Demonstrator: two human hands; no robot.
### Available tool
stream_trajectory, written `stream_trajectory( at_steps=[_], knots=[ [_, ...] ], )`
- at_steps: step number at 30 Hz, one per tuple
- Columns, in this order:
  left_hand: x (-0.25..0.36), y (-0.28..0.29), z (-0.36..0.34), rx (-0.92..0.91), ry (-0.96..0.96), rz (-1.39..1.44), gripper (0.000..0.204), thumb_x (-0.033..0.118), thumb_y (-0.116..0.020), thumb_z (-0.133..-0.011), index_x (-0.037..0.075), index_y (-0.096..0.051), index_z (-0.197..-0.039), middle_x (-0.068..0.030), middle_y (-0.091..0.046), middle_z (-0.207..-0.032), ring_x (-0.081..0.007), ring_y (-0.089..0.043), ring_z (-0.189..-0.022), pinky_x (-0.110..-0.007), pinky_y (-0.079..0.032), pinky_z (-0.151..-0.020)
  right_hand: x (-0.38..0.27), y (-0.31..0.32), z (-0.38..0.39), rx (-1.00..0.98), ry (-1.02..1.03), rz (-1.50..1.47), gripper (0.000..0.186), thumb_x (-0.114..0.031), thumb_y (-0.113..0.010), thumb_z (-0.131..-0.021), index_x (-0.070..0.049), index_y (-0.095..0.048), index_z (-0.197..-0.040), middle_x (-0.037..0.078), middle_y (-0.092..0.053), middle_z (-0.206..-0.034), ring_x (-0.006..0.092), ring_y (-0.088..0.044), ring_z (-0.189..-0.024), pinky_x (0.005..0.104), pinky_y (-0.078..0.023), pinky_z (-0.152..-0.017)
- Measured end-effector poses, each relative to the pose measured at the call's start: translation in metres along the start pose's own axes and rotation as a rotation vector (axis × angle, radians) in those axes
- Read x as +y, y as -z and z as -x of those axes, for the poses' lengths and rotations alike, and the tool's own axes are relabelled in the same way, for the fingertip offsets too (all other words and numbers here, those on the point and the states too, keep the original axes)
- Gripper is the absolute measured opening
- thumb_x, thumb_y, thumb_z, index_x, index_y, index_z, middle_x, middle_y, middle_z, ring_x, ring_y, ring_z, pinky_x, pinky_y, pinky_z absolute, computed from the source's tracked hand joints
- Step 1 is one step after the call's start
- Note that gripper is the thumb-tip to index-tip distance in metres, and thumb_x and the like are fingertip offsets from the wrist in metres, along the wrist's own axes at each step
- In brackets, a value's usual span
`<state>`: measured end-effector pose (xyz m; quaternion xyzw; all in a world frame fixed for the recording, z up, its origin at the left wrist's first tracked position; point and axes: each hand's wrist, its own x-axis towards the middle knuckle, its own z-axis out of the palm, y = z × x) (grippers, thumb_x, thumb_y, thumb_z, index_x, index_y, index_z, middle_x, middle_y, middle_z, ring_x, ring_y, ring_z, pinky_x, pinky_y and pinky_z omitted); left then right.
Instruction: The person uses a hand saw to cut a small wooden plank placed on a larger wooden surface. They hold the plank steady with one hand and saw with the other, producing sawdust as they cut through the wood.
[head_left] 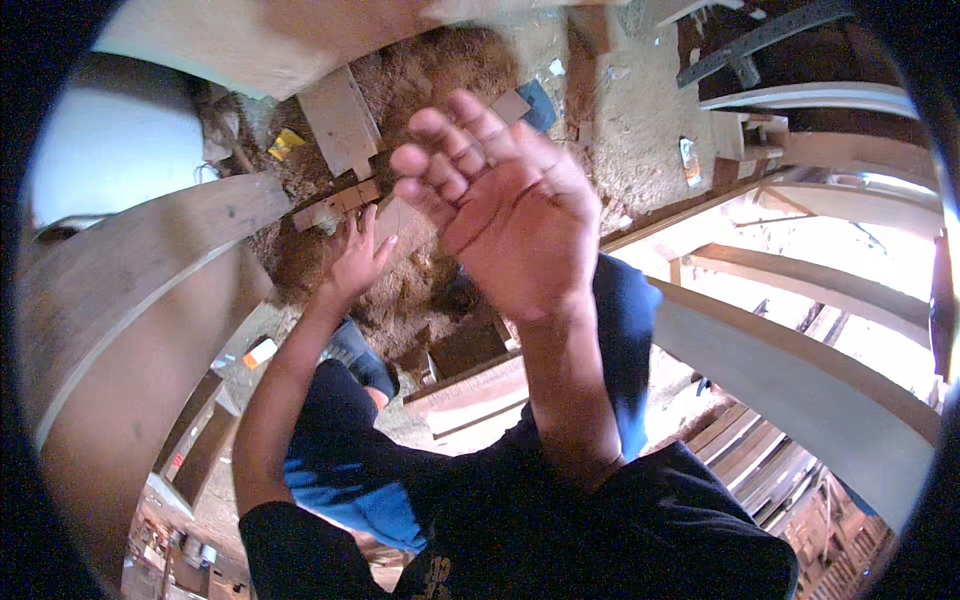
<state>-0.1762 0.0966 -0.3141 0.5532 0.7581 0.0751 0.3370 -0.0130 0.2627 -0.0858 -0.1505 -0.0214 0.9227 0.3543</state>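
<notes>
My right hand [520,215] is raised close to the camera, palm showing and fingers loosely bent, with nothing in it. Lower and to the left, my left hand [360,258] reaches forward with its fingers apart. Just beyond its fingertips lies a short wooden block [336,206]; whether they touch cannot be told. A pale flat wood piece [396,216] lies beside the left fingers, partly behind the right hand. Farther off, a wooden board [338,120] rests on the sawdust-covered ground [430,75].
Large planks [150,230] rise on the left. Long pale boards [800,360] stretch along the right. A yellow wrapper [286,143] and a blue scrap [538,106] lie on the ground. Stacked wood strips [745,450] sit at the lower right. An orange-and-white packet [260,352] lies at left.
</notes>
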Motion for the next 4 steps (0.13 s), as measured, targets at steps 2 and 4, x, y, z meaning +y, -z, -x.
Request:
stream_trajectory(
  at_steps=[2, 4],
  knots=[
    [0.042, 0.031, 0.017, -0.089, 0.043, -0.077, 0.066, 0.044, -0.05, -0.096, 0.002, -0.03, -0.143, -0.0344, -0.045, -0.133, -0.0509, -0.043, -0.124, -0.055, -0.04, -0.101, -0.029, -0.067, 0.009, 0.116, 0.139, 0.315, 0.052, -0.034, -0.052, -0.093, -0.002, -0.045, -0.133, 0.019, -0.057, -0.126, 0.0339, -0.059, -0.112, 0.0461, -0.046, -0.098],
    [0.056, 0.06, 0.059, -0.067, 0.055, -0.107, 0.058, 0.04, -0.053, -0.095, 0.002, -0.039, -0.137, -0.0297, -0.053, -0.127, -0.0473, -0.051, -0.117, -0.051, -0.043, -0.099, -0.071, -0.123, 0.028, -0.13, 0.286, 0.489, 0.059, -0.037, -0.051, -0.093, -0.002, -0.041, -0.139, 0.02, -0.05, -0.137, 0.0337, -0.055, -0.118, 0.0476, -0.042, -0.103]
  ],
)
